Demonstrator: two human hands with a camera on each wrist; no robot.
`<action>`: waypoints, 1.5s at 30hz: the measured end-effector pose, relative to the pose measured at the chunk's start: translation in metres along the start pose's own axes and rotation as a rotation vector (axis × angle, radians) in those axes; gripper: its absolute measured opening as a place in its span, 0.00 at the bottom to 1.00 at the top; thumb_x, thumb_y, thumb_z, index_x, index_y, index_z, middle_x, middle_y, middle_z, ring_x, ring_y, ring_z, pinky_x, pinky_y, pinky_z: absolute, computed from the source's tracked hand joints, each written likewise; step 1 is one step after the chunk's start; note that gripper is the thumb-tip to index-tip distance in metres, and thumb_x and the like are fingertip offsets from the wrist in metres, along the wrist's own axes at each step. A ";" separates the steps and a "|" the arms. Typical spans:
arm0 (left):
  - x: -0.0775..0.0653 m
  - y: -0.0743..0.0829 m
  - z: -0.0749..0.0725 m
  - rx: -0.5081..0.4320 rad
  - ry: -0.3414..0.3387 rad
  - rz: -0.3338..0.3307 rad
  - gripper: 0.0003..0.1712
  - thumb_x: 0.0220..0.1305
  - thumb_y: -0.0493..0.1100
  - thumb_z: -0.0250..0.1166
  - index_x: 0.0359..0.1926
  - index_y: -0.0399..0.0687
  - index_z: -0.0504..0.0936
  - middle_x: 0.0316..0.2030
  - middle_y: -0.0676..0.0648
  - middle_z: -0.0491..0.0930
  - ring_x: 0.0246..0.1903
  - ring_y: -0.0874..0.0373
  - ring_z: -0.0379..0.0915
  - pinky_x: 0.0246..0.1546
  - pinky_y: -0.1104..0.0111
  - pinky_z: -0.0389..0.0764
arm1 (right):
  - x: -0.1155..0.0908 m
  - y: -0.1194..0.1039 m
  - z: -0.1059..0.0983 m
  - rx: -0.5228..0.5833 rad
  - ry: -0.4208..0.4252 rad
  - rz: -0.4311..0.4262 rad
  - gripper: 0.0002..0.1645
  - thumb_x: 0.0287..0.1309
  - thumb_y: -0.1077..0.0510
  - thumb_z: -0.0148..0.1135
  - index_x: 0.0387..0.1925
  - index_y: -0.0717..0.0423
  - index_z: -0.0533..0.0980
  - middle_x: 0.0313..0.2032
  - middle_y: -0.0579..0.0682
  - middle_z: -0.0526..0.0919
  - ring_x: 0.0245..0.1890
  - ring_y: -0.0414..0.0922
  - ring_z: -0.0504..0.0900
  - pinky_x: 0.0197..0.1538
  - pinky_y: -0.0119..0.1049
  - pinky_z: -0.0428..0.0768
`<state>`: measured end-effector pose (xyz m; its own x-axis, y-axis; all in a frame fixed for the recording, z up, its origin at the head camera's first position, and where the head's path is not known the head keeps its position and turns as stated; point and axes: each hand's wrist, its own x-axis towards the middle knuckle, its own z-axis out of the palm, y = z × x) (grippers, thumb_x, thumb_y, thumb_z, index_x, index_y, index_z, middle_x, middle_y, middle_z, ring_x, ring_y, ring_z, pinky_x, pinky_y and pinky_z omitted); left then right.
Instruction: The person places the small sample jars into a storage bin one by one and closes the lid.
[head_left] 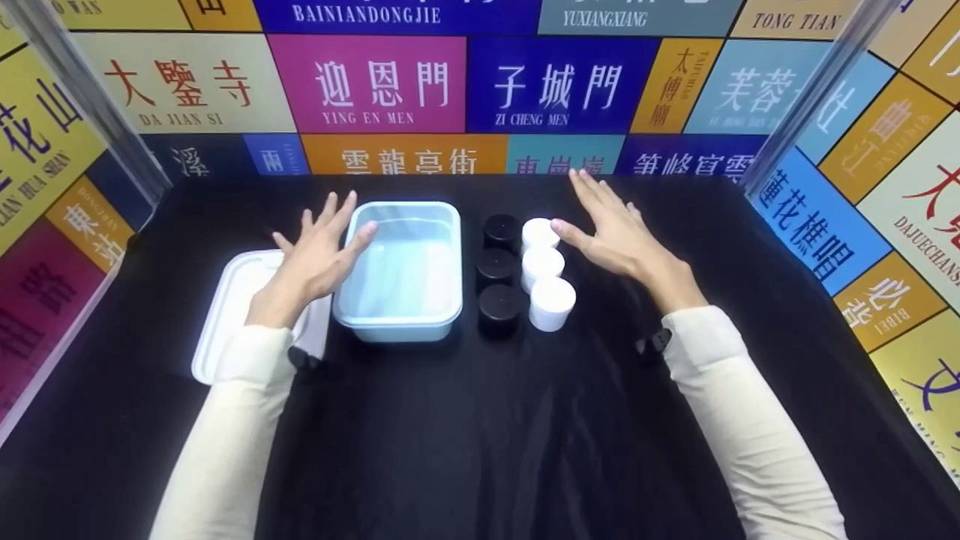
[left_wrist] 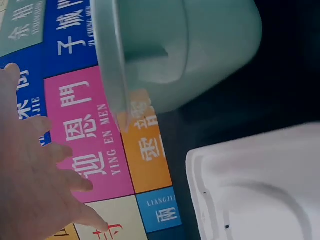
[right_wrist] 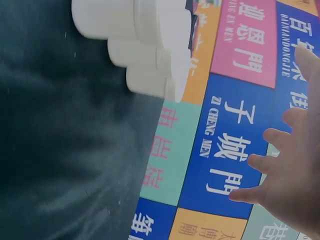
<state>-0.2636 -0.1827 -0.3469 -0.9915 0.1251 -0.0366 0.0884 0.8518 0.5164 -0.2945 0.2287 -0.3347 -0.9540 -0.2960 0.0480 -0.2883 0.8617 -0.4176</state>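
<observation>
Blue tub between 2 hands

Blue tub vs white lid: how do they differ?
Colour: the blue tub is pale blue; the white lid is white.
Depth: the blue tub is deep and open-topped, while the white lid is shallow and lies flat.
View from the head camera: the left hand and arm cover much of the white lid, but only an edge of the blue tub.
Shared: rounded corners, same black cloth.
</observation>
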 end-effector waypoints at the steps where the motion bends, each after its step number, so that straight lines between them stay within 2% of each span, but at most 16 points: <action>1: -0.003 0.000 0.000 -0.016 -0.002 -0.005 0.50 0.66 0.81 0.33 0.80 0.64 0.38 0.81 0.45 0.31 0.77 0.30 0.21 0.65 0.25 0.16 | -0.002 0.000 0.002 0.019 0.004 -0.004 0.52 0.65 0.22 0.42 0.79 0.30 0.33 0.81 0.41 0.34 0.81 0.52 0.34 0.76 0.72 0.34; 4: -0.010 -0.002 0.001 -0.065 -0.002 -0.011 0.49 0.67 0.80 0.34 0.80 0.64 0.39 0.81 0.46 0.32 0.77 0.31 0.23 0.66 0.26 0.17 | -0.007 -0.001 0.006 0.083 0.018 -0.015 0.51 0.66 0.24 0.44 0.79 0.30 0.35 0.81 0.41 0.36 0.81 0.52 0.36 0.76 0.73 0.36; 10: -0.023 -0.005 0.006 -0.184 0.031 -0.009 0.46 0.70 0.76 0.36 0.80 0.65 0.41 0.81 0.49 0.36 0.79 0.35 0.29 0.74 0.32 0.24 | -0.018 -0.001 0.014 0.177 0.060 -0.058 0.51 0.66 0.27 0.50 0.80 0.34 0.41 0.81 0.44 0.42 0.81 0.52 0.42 0.80 0.64 0.44; 14: -0.030 -0.010 0.012 -0.261 0.081 0.002 0.42 0.72 0.73 0.38 0.80 0.66 0.44 0.81 0.50 0.42 0.79 0.41 0.38 0.80 0.43 0.37 | -0.028 0.001 0.019 0.250 0.078 -0.055 0.50 0.66 0.30 0.53 0.80 0.33 0.43 0.81 0.46 0.45 0.81 0.53 0.45 0.79 0.65 0.48; 18: -0.034 -0.015 0.020 -0.316 0.128 0.022 0.39 0.75 0.68 0.40 0.80 0.62 0.49 0.79 0.46 0.49 0.79 0.44 0.45 0.81 0.49 0.47 | -0.037 0.004 0.023 0.348 0.075 -0.065 0.46 0.68 0.36 0.56 0.79 0.32 0.46 0.80 0.46 0.48 0.80 0.54 0.51 0.77 0.65 0.57; 23: -0.037 -0.021 0.025 -0.371 0.149 0.027 0.37 0.77 0.63 0.42 0.78 0.52 0.56 0.77 0.42 0.55 0.78 0.44 0.49 0.81 0.51 0.50 | -0.043 0.008 0.030 0.502 0.072 -0.114 0.43 0.69 0.48 0.60 0.78 0.41 0.53 0.78 0.49 0.56 0.77 0.54 0.58 0.75 0.61 0.64; 27: -0.039 -0.026 0.025 -0.453 0.115 0.009 0.35 0.78 0.60 0.45 0.77 0.48 0.57 0.77 0.41 0.55 0.76 0.41 0.54 0.80 0.51 0.54 | -0.045 0.015 0.038 0.649 0.067 -0.142 0.39 0.64 0.58 0.65 0.74 0.52 0.62 0.74 0.54 0.64 0.74 0.55 0.64 0.72 0.62 0.68; 30: -0.040 -0.029 0.026 -0.500 0.089 -0.008 0.33 0.79 0.55 0.47 0.77 0.47 0.58 0.76 0.38 0.57 0.75 0.40 0.55 0.79 0.52 0.56 | -0.047 0.020 0.044 0.691 0.067 -0.133 0.38 0.60 0.61 0.68 0.70 0.58 0.66 0.70 0.57 0.69 0.71 0.56 0.68 0.69 0.61 0.72; 32: -0.040 -0.031 0.025 -0.536 0.068 -0.034 0.33 0.78 0.52 0.48 0.77 0.46 0.58 0.75 0.34 0.59 0.75 0.40 0.56 0.77 0.50 0.61 | -0.047 0.022 0.047 0.690 0.063 -0.117 0.37 0.58 0.62 0.70 0.67 0.60 0.68 0.67 0.59 0.71 0.69 0.57 0.70 0.68 0.60 0.73; 35: -0.041 -0.032 0.026 -0.587 0.038 -0.079 0.33 0.78 0.49 0.48 0.77 0.43 0.56 0.72 0.30 0.62 0.71 0.38 0.63 0.70 0.49 0.73 | -0.047 0.024 0.051 0.671 0.055 -0.090 0.36 0.54 0.63 0.73 0.64 0.62 0.70 0.65 0.62 0.73 0.67 0.58 0.73 0.67 0.60 0.74; 38: -0.040 -0.032 0.027 -0.632 0.011 -0.119 0.32 0.79 0.48 0.47 0.77 0.41 0.57 0.71 0.31 0.64 0.66 0.38 0.69 0.60 0.55 0.82 | -0.047 0.024 0.054 0.637 0.044 -0.078 0.36 0.53 0.62 0.74 0.62 0.64 0.71 0.62 0.64 0.74 0.64 0.59 0.74 0.65 0.55 0.77; 42: -0.039 -0.032 0.026 -0.657 0.011 -0.142 0.30 0.78 0.47 0.48 0.74 0.40 0.62 0.68 0.32 0.69 0.60 0.40 0.75 0.49 0.66 0.87 | -0.046 0.025 0.058 0.605 0.014 -0.060 0.37 0.50 0.63 0.76 0.60 0.67 0.70 0.60 0.64 0.75 0.61 0.58 0.76 0.59 0.39 0.82; 45: -0.039 -0.033 0.026 -0.663 0.007 -0.147 0.30 0.76 0.45 0.51 0.74 0.40 0.63 0.64 0.30 0.73 0.50 0.47 0.81 0.40 0.70 0.88 | -0.044 0.026 0.062 0.599 -0.010 -0.041 0.38 0.47 0.64 0.77 0.58 0.67 0.70 0.59 0.63 0.75 0.59 0.58 0.77 0.57 0.40 0.83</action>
<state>-0.2255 -0.2024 -0.3846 -0.9895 0.0263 -0.1422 -0.1228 0.3669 0.9221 -0.2548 0.2390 -0.4039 -0.9414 -0.3304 0.0677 -0.2257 0.4680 -0.8544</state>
